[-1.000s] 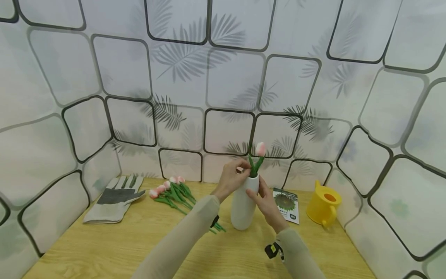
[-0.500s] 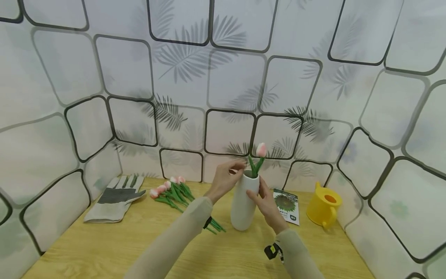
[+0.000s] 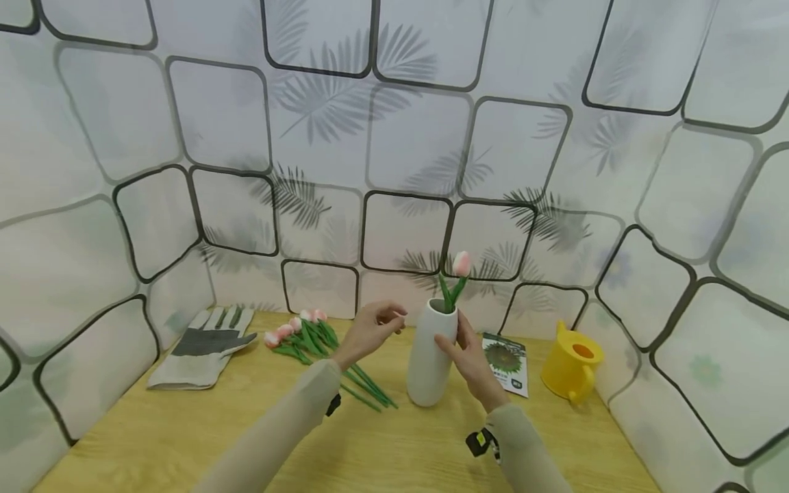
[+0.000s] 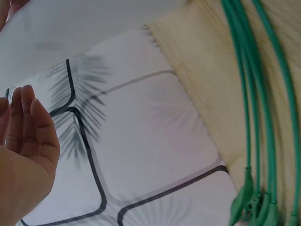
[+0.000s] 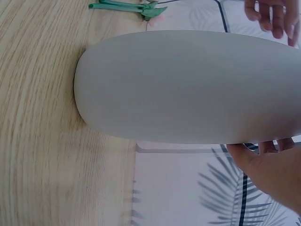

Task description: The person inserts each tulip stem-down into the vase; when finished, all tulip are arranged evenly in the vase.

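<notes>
A tall white vase (image 3: 429, 363) stands upright on the table with one pink tulip (image 3: 461, 264) in its mouth, leaning to the right. My right hand (image 3: 470, 359) grips the vase near its top from the right side, thumb in front; the right wrist view shows fingers at the vase's (image 5: 178, 87) side. To the left of the vase, my left hand (image 3: 371, 329) hangs in the air, holding nothing, its fingers loosely bent. Below and left of it lies a bunch of pink tulips (image 3: 308, 335), whose green stems (image 4: 258, 94) cross the left wrist view.
A pair of grey and white work gloves (image 3: 206, 349) lies at the table's left. On the right are a seed packet (image 3: 507, 363) with a sunflower picture and a yellow watering can (image 3: 572, 363). A patterned curtain (image 3: 320, 226) surrounds the wooden table (image 3: 394, 452).
My left hand has let go of the tulip at the vase's mouth and moved left and slightly down. The right hand stays on the vase.
</notes>
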